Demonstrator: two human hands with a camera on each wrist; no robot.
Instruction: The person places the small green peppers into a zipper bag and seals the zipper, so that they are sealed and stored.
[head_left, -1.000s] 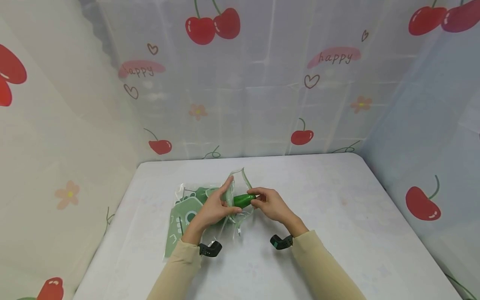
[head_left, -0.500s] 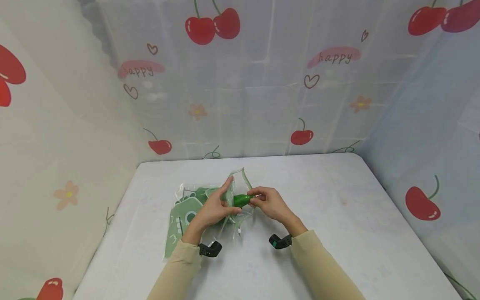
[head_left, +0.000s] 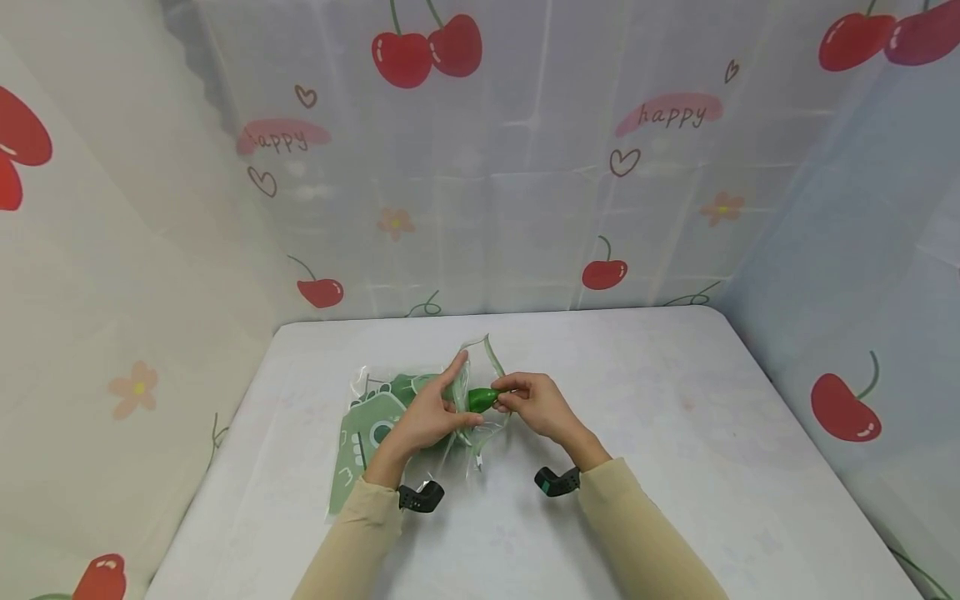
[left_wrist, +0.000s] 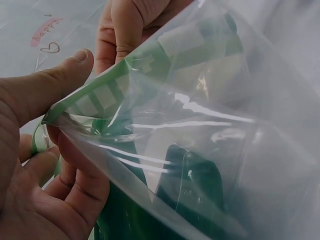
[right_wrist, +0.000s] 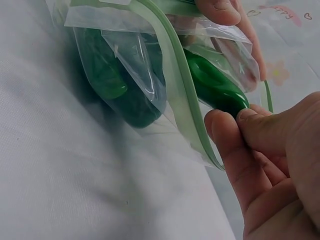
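Observation:
A clear zip bag [head_left: 367, 425] with a green printed pattern lies on the table, its mouth spread toward the right. My left hand [head_left: 431, 417] grips the bag at the mouth, the rim passing between thumb and curled fingers in the left wrist view. By its tip, my right hand [head_left: 542, 408] pinches a glossy green pepper [right_wrist: 215, 85] between thumb and fingers. That pepper sits partly inside the opening, past the green zip strip [right_wrist: 187, 90]. Deeper in the bag, other dark green shapes [right_wrist: 140, 112] show through the plastic, probably more peppers.
A white-covered table [head_left: 675, 433] extends around the bag. Pale curtains [head_left: 510, 192] printed with cherries stand behind it and along both sides. Black wrist cameras are strapped on both wrists.
My right hand has shifted slightly left, and the green pepper has gone a little deeper into the bag's mouth. The left hand and the bag stay practically still.

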